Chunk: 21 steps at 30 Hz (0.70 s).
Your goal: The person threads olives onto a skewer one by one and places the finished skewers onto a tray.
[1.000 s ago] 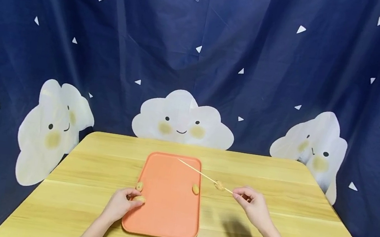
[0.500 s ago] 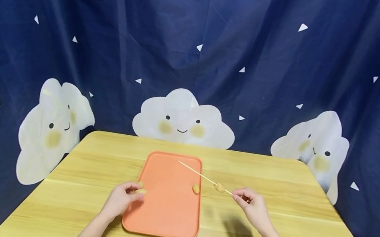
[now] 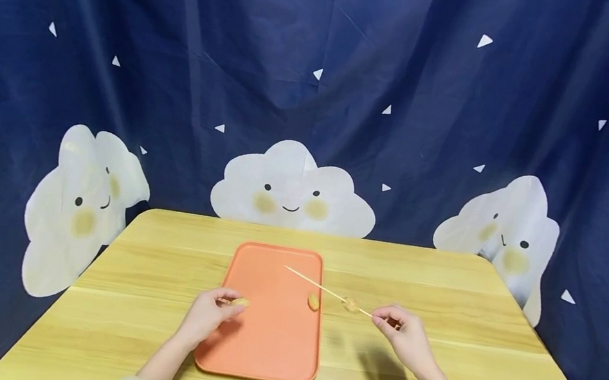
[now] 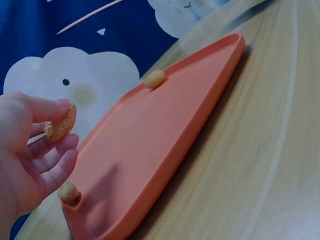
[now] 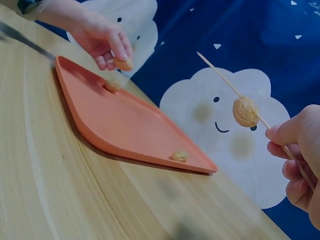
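Note:
My left hand pinches a golden-brown, wrinkled food ball between thumb and fingers, above the left side of an orange tray. In my right hand is a thin wooden skewer, pinched near its lower end and slanting up to the left. One food ball is threaded on it, a little ahead of my fingers. Another ball lies by the tray's right rim. A further ball lies by the left rim; in the head view my left hand hides it.
The tray lies on a light wooden table. A dark blue curtain printed with white clouds hangs behind and at both sides. My right arm casts a shadow on the table.
My left hand has lifted the food ball off the tray and moved it right and away from me. The right hand stays put, though the skewer's tip has dipped slightly.

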Motion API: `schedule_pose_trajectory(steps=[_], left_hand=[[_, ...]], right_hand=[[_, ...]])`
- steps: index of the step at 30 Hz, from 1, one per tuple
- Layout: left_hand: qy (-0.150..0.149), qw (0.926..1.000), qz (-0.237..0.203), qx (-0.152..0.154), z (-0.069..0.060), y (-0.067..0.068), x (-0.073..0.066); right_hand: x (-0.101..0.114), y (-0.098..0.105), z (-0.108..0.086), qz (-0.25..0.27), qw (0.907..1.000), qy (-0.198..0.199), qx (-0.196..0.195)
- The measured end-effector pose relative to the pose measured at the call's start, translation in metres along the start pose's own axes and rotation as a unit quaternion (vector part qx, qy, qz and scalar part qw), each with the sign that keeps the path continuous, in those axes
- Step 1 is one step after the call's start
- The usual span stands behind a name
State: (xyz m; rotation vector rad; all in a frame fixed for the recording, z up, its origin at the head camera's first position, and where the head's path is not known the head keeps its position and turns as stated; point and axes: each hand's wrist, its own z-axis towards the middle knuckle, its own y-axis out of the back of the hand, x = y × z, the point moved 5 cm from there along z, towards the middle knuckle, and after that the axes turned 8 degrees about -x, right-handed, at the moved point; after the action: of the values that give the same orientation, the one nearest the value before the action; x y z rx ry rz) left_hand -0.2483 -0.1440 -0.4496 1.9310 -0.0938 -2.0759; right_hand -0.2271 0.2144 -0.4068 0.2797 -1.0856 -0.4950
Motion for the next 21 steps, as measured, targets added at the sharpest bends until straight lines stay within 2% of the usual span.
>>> schedule_pose_trajectory(steps=[8, 15, 19, 21], left_hand=[[-0.032, 0.9993, -0.011, 0.019, 0.002, -0.014, -0.010], [-0.038, 0.9975, -0.040, 0.044, 0.004, -0.025, -0.020], [-0.033, 0.9958, -0.060, 0.060, 0.005, -0.030, -0.026], [-0.035, 0.9949, -0.066, 0.067, 0.005, -0.032, -0.029]], right_hand=[[-0.004, 0.000, -0.001, -0.009, 0.9996, 0.026, 0.004], [-0.004, -0.002, -0.003, -0.017, 0.9986, 0.048, 0.013], [0.017, 0.001, -0.005, -0.020, 0.9982, 0.054, 0.016], [0.019, 0.002, -0.006, -0.023, 0.9982, 0.053, 0.014]])
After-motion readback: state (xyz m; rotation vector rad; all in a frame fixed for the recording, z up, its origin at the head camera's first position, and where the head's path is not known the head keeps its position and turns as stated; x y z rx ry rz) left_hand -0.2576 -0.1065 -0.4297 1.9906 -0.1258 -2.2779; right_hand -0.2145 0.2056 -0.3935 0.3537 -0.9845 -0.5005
